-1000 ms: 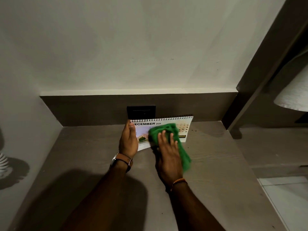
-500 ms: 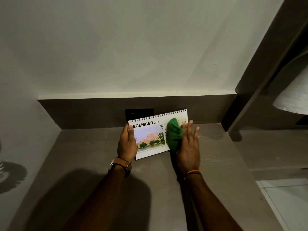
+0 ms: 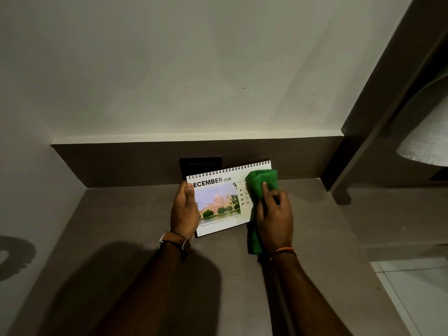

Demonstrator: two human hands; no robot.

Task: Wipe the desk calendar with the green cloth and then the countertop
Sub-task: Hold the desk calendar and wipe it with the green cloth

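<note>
A spiral-bound desk calendar [image 3: 218, 202] showing December 2026 and a building photo is tilted up off the grey countertop [image 3: 121, 226], near the back wall. My left hand [image 3: 184, 210] grips its left edge, thumb on the page. My right hand [image 3: 275, 214] holds a bunched green cloth [image 3: 261, 181] against the calendar's upper right corner, covering most of the date grid. The cloth's tail hangs below my palm to the countertop.
A dark socket plate [image 3: 201, 164] sits on the brown backsplash behind the calendar. A white lampshade [image 3: 426, 144] hangs at the right, beyond a dark vertical panel [image 3: 378, 105]. White walls close the left and back. Pale floor tiles [image 3: 412, 292] show at lower right.
My right hand slid the green cloth from the calendar's middle to its right side and upper corner, uncovering the photo. The left hand raised and tilted the calendar slightly.
</note>
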